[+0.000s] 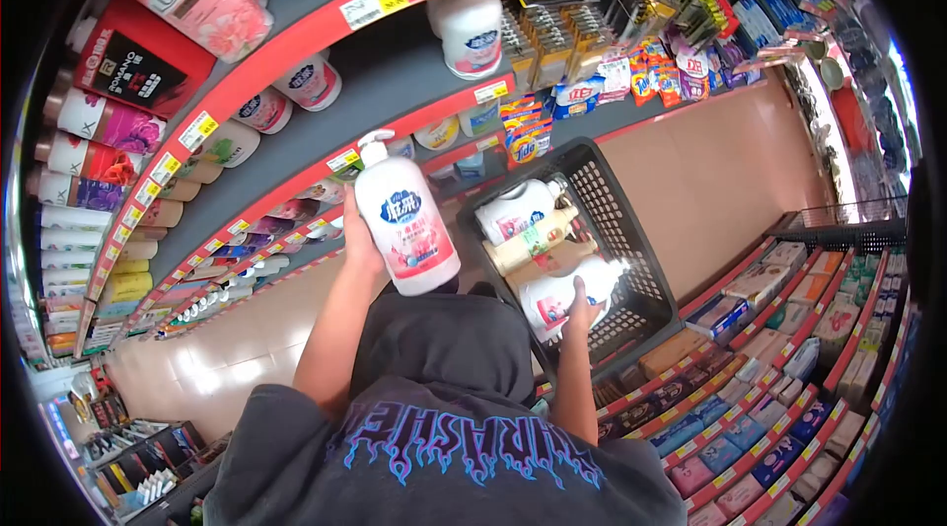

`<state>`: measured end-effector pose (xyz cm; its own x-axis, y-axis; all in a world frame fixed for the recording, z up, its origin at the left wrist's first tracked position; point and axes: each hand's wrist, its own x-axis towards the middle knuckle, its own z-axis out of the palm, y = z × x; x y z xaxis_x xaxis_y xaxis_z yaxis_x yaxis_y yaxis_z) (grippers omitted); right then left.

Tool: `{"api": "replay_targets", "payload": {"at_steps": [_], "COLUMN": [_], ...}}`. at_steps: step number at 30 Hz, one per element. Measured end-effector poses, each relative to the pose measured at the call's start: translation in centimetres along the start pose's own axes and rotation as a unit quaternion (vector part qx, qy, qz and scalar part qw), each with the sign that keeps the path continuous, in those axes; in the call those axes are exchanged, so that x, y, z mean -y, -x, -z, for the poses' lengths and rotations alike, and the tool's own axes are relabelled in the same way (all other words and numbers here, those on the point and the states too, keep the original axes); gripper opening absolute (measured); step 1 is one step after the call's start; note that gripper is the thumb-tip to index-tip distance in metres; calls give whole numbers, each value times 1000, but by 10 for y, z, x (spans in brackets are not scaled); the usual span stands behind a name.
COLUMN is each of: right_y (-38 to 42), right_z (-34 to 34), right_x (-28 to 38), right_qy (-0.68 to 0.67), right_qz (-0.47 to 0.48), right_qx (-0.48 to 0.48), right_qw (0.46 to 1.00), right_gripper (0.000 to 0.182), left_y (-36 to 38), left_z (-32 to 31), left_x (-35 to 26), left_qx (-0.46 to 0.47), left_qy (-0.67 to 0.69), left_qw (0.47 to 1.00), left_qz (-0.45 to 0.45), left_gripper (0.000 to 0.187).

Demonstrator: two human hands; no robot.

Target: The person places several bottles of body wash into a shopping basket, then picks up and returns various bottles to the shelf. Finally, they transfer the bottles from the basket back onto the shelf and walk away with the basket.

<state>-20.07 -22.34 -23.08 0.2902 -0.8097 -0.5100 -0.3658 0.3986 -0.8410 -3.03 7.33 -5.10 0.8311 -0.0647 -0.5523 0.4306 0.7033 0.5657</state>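
A white and pink pump bottle (406,220) with a blue label stands upright in my left hand (361,235), whose fingers wrap round its side and back. My right hand (584,314) grips a second white and pink pump bottle (554,301) that lies on its side in the black basket (643,274). Beside it in the basket lie a beige bottle (533,240) with a green label and, at the far end, another white bottle (513,210) with a pink label.
Shelves with red edges (419,118) hold many bottles on the left and ahead. A similar white pump bottle (472,40) stands on the upper shelf. Orange detergent bags (529,136) sit beyond the basket. Shelves of boxed goods (735,427) are at the right. Tiled floor (710,176) shows between.
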Motion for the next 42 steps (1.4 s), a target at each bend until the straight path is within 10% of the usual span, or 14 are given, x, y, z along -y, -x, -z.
{"api": "replay_targets", "payload": {"at_steps": [12,17,26,42], "right_y": [90,128,171,195], "right_z": [-100,-128,-183,-321], "right_x": [91,118,137,157], "right_qy": [-77,70,114,-61], "right_qz": [193,243,319,374], "right_qx": [158,188,269,191], "right_qw": [965,949,902,906], "right_gripper": [73,89,89,105], "left_y": [-157,-201,-270,-313], "left_z": [-31,-51,-21,5], "left_x": [-109,-134,-166,-174], "left_qx": [94,-85,-125,-141], "left_qy": [-18,-135,-221,-301], "left_qw": [993,984,962,931], "left_qz": [-71,-84,-104,-152], "left_gripper": [53,47,46,44]}}
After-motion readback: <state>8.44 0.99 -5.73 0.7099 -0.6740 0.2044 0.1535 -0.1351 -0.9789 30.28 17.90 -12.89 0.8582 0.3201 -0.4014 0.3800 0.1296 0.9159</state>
